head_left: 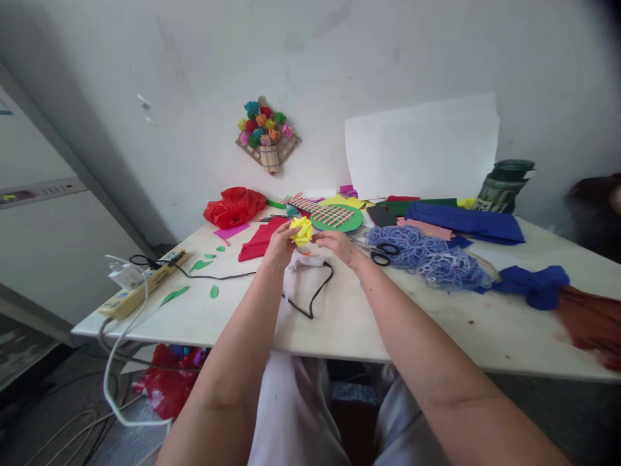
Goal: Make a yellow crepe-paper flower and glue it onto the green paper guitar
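Note:
My left hand (281, 244) is closed on a yellow paper flower (301, 231), held up over the table. My right hand (336, 245) is just to the right of the flower, fingers stretched toward it; whether the fingertips touch its edge I cannot tell. Below both hands lies a white glue gun (310, 260) with a black cord. Behind the flower, a green disc (352, 223) carries a lattice of pale sticks (332, 213). Red paper (262, 241) rests just left of my left hand, and black-handled scissors (381, 255) lie right of my right hand.
Tangled blue-purple yarn (427, 255) spreads on the right, near blue paper (466, 220) and a dark bottle (504, 186). Green paper leaves (200, 265) and a power strip (145, 285) are on the left. A flower decoration (268, 136) hangs on the wall. A red bag (235, 206) sits behind.

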Motion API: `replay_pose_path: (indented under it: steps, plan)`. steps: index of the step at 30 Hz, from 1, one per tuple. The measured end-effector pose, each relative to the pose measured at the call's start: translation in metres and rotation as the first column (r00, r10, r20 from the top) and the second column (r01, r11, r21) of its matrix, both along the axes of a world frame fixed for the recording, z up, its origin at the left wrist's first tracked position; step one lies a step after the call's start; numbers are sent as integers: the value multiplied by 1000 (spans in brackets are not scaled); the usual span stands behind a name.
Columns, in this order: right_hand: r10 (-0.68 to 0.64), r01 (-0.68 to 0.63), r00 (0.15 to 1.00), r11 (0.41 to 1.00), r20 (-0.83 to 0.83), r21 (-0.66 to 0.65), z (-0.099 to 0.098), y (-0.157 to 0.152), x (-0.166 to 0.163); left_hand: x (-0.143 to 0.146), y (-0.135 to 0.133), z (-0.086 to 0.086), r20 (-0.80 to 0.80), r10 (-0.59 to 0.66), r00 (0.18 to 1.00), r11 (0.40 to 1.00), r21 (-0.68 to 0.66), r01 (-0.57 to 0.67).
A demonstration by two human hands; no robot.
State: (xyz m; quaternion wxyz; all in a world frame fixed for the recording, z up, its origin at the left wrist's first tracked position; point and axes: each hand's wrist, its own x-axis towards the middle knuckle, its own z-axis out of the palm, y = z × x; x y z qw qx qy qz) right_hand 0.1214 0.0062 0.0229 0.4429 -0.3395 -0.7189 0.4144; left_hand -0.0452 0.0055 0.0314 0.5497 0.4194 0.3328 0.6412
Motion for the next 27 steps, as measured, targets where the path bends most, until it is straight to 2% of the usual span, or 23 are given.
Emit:
replay_pose_path:
  steps: [2, 4, 10, 14, 19, 23, 27]
  plan:
    - [66, -66, 996, 998, -62, -6, 2, -2, 0, 3, 1, 3, -43, 11, 999, 1000, -4, -11]
    - [78, -81, 991, 997, -109, -22, 3, -2, 0, 6, 1, 4, -68, 22, 997, 1000, -6, -23]
    - [-172, 171, 984, 985, -48, -18, -1, 4, -1, 11, 2, 3, -98, 54, 994, 997, -42, -59]
    - [-202, 188, 962, 978, -186, -86, -4, 8, 3, 10, 3, 4, -100, 80, 992, 994, -63, -86]
    - [-248, 171, 859, 964, -448, -206, -3, 12, 8, 9, 6, 4, -108, 95, 990, 992, -76, -104]
    - [-280, 121, 778, 945, -562, -304, 0, 12, 14, 8, 10, 1, -118, 102, 988, 993, -54, -109]
    - [-340, 133, 702, 926, -625, -354, 1, 13, 20, 8, 10, 0, -144, 84, 986, 996, -18, -88]
